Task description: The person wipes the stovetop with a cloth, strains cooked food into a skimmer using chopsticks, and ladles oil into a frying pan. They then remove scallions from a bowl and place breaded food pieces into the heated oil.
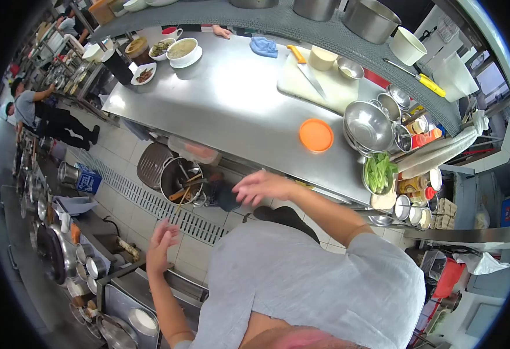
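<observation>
My left hand [163, 245] is raised over the tiled floor, its fingers apart and nothing in it. My right hand [261, 187] reaches out near the front edge of the steel table [208, 110], fingers spread and holding nothing. Below and beyond my hands stands a metal pot [165, 174] with several utensils in it, some with wooden handles. A brown slatted plastic piece [151, 166] is beside the pot. Close behind the pot is a clear plastic container [194, 150]. Neither hand visibly touches anything.
On the table are a cutting board [295, 84], a knife [307, 72], an orange lid [316, 135], steel bowls [368, 125], leafy greens [379, 173], a bowl of soup [183, 49] and a blue cloth [264, 47]. A co-worker [51, 113] stands far left. A floor drain grate [150, 195] crosses the aisle.
</observation>
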The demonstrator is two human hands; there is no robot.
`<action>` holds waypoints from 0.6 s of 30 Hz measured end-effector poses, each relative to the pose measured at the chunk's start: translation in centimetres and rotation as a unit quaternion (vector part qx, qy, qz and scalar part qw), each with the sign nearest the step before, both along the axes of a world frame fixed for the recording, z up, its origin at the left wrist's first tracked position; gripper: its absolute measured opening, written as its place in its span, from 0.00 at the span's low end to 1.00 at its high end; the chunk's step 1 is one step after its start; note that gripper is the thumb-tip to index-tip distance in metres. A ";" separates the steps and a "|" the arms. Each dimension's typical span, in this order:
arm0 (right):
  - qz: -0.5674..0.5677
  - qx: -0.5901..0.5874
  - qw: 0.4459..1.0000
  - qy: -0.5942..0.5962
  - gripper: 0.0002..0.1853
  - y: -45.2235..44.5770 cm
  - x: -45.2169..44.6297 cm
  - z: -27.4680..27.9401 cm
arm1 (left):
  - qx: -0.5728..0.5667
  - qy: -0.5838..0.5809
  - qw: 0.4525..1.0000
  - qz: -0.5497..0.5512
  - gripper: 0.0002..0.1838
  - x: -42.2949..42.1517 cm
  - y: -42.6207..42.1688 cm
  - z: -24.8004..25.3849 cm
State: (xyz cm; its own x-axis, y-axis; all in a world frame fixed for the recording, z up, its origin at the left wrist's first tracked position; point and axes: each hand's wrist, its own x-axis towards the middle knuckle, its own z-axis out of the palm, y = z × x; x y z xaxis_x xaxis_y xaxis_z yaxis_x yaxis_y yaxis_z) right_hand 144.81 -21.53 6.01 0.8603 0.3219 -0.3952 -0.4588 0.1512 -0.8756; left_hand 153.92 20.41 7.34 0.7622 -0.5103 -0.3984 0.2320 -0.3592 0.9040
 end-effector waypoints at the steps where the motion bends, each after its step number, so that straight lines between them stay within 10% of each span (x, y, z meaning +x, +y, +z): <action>1: -0.077 -0.123 0.989 -0.005 0.27 -1.0 -0.4 -2.3 | 0.140 -0.109 0.982 0.068 0.37 -0.2 2.1 -1.5; 3: -0.168 -0.228 0.959 0.031 0.24 -2.3 -2.0 -5.4 | 0.509 -0.326 0.796 -0.030 0.38 -2.5 5.4 -2.7; 6: -0.190 -0.193 0.957 0.102 0.22 -2.5 -3.3 -6.8 | 0.319 -0.152 0.931 0.095 0.40 -5.1 8.9 -6.8; 18: 0.002 -0.237 0.969 -0.066 0.23 4.4 0.7 -7.4 | 0.121 -0.145 0.977 0.099 0.36 -4.3 1.0 -3.9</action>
State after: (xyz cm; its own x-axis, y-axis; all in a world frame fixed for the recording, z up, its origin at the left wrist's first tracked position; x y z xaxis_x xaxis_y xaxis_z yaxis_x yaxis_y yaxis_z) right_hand 145.50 -17.09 -1.37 0.9126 0.1337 -0.3864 -0.3382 -0.2844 -0.8971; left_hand 149.63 21.39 3.40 0.9354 -0.2584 -0.2414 0.0655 -0.5443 0.8364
